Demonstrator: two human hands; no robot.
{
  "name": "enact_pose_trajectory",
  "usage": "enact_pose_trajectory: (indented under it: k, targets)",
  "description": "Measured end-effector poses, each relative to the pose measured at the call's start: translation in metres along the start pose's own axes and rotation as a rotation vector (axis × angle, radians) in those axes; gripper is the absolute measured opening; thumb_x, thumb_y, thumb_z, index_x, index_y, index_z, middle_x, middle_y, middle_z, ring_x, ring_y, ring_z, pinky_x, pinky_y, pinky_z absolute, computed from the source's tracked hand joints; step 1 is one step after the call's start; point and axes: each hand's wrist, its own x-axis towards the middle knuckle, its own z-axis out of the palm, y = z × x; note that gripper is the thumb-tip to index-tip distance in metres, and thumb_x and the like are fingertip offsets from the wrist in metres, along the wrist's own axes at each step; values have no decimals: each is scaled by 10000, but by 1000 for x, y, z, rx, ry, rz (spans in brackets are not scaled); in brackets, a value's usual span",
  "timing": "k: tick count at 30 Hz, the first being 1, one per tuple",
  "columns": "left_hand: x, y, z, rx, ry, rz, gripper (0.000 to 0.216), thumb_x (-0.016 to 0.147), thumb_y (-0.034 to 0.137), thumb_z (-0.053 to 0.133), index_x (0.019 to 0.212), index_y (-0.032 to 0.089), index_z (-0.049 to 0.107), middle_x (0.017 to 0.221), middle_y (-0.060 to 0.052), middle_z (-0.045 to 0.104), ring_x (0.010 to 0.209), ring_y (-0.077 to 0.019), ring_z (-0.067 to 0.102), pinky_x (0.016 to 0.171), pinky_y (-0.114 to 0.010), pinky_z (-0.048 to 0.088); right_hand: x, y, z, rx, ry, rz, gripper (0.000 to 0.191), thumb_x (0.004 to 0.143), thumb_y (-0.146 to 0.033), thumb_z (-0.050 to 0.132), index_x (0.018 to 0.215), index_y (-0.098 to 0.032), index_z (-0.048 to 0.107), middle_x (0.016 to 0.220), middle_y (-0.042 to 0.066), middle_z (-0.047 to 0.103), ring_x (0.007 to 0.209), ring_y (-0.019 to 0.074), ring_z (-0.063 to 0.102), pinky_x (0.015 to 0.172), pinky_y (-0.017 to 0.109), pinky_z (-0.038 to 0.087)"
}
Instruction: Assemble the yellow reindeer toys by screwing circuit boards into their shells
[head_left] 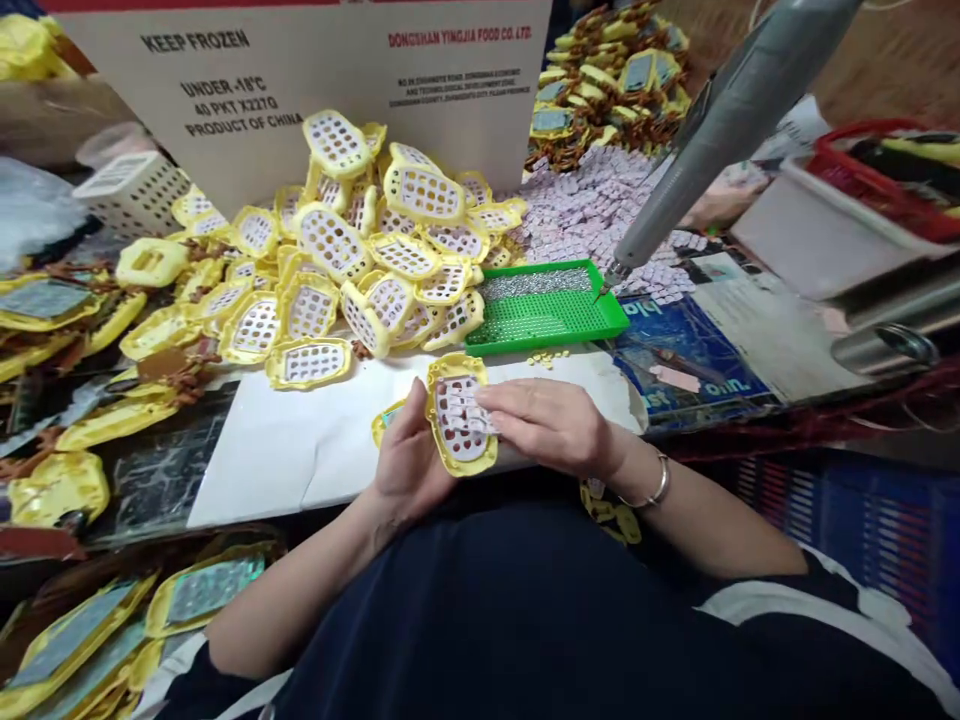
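Note:
My left hand [405, 455] grips a yellow plastic shell with a white perforated keypad face [459, 418], holding it from the left and below, just above the white sheet [285, 450]. My right hand [544, 420] lies over the shell's right side, fingertips pressed on a pale keypad insert on its face. A second yellow piece [384, 420] peeks out behind the left hand. A silver bracelet [660, 485] circles my right wrist.
A heap of the same yellow shells [352, 260] fills the table's centre before a cardboard box [300, 80]. A green tray of small silver parts [544, 305] sits right of it, under a grey hanging tool [720, 130]. Pale pink pads [592, 205] lie behind.

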Motion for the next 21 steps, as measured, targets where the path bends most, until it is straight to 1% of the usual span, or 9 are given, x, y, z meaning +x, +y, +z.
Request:
enact_pose_trajectory:
  k: [2,5,8,11,15,16,18,21]
  targets:
    - [-3,2,-3,-15,-10,2,539,983,470,295,1357,145,507,1289,-131,633,1270,-298,537,1115,-498,360,5,4,10,-66,-45,-115,99,898,-115,521,848,-139,603,958,123,764,952,191,727,867,328,617]
    - [-7,5,-8,-34,-8,-15,534,988,448,289,1367,134,493,1298,-136,626,1279,-294,529,1121,-493,350,8,8,18,-152,-107,-194,154,909,-126,511,796,-153,612,967,96,767,938,179,731,857,332,620]
    - [-7,6,-13,-54,7,-31,537,996,424,241,1372,128,486,1295,-141,628,1279,-291,530,1122,-498,346,8,12,19,-147,-192,-233,171,919,-136,509,797,-169,623,999,75,765,964,162,724,901,334,602]
    - [-7,6,-17,-60,13,-48,543,998,415,220,1376,126,483,1293,-144,630,1282,-293,528,1123,-505,342,10,17,16,-66,-296,-256,200,936,-132,473,833,-172,639,1057,70,752,1010,146,707,954,325,574]
    - [-10,6,-23,-48,-3,-58,532,995,415,243,1377,133,483,1292,-140,632,1287,-298,523,1118,-514,352,12,13,14,50,-421,-199,274,959,-155,389,936,-142,662,1148,115,716,1098,182,672,1003,381,538]
    - [-11,6,-25,-40,-14,-55,520,991,417,270,1378,141,482,1297,-135,630,1289,-299,521,1116,-514,357,11,9,16,57,-427,-167,277,964,-185,390,958,-139,663,1155,122,712,1112,190,664,1005,392,533]
    - [-13,6,-29,-24,-31,-43,498,980,418,329,1374,160,488,1303,-122,628,1293,-297,517,1115,-502,367,10,-2,21,35,-395,-102,267,968,-246,415,988,-142,660,1148,126,713,1117,197,660,996,398,530]
    - [-17,8,-34,-9,-34,-9,481,969,422,362,1342,164,524,1286,-120,641,1305,-291,507,1123,-488,364,3,-14,25,11,-277,-57,215,951,-239,466,1021,-148,647,1127,105,724,1118,202,656,1011,418,503]
